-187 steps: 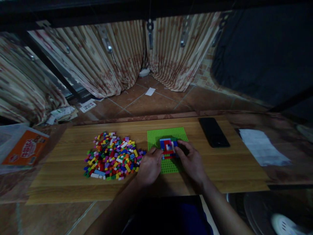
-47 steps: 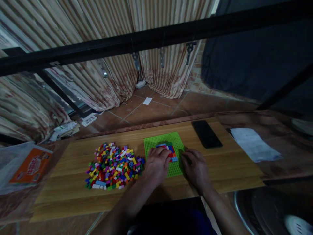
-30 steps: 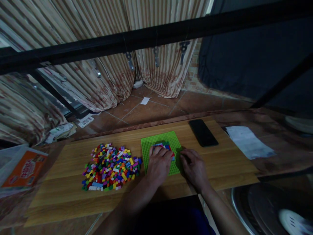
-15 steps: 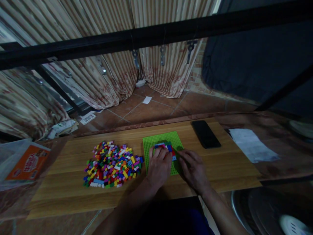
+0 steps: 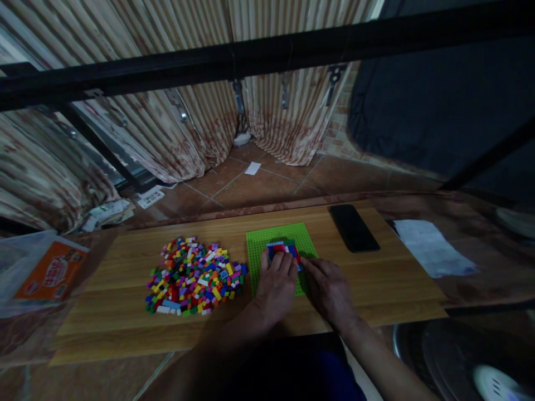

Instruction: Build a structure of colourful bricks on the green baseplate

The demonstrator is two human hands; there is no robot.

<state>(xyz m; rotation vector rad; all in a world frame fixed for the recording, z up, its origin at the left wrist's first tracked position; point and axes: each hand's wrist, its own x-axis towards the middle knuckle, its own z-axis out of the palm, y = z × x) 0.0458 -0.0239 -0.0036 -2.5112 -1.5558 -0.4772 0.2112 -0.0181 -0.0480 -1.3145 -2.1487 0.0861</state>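
On a green studded baseplate (image 5: 257, 236) sits a low build of toy bricks (image 5: 276, 245) in red, blue, light blue and white. My left hand (image 5: 276, 284) lies over the near part of the build, fingers curled down around it and hiding much of it. From the right, my right hand (image 5: 330, 287) presses its closed fingertips against the build's right edge. Whether a loose brick is between those fingertips is hidden. A wide heap of loose toy bricks (image 5: 194, 275) in many colours is spread on the table left of the baseplate.
A black phone (image 5: 354, 228) lies on the wooden table (image 5: 108, 301), right of the baseplate. Beyond the right edge are white papers (image 5: 432, 247). A clear container with an orange label (image 5: 52, 270) stands at the far left. A dark metal bar (image 5: 267, 55) crosses ahead.
My right fingertips have come closer to the build and now touch its right edge. The left hand has shifted slightly nearer, showing more of the build's far side. The view has tilted slightly.
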